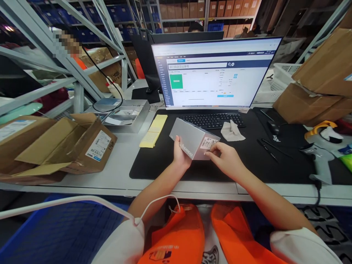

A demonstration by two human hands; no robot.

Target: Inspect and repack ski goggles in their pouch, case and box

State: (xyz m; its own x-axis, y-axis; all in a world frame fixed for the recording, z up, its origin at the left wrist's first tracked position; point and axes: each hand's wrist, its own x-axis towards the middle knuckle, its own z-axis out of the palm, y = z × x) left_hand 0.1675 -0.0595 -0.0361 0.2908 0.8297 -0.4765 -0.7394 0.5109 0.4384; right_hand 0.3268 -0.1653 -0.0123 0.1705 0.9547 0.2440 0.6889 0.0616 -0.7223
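A small grey box [184, 138] with a white printed label [208, 143] on its end is held tilted above the black desk mat [158, 165]. My left hand [181, 154] is closed around its lower left side, thumb on the front face. The fingers of my right hand [222, 156] are pinched together at the label's right edge; whether they grip the label or the box end is hard to tell. Behind the box lies a black keyboard [211, 120], with a crumpled white tissue [232, 131] at its right end.
A monitor [214, 77] stands behind the keyboard. Yellow slips [154, 131], a grey tray [134, 119] and open cardboard boxes [82, 143] are on the left. Pens [268, 150], a mouse [273, 127], a barcode scanner [320, 161] and stacked cartons [299, 104] are on the right.
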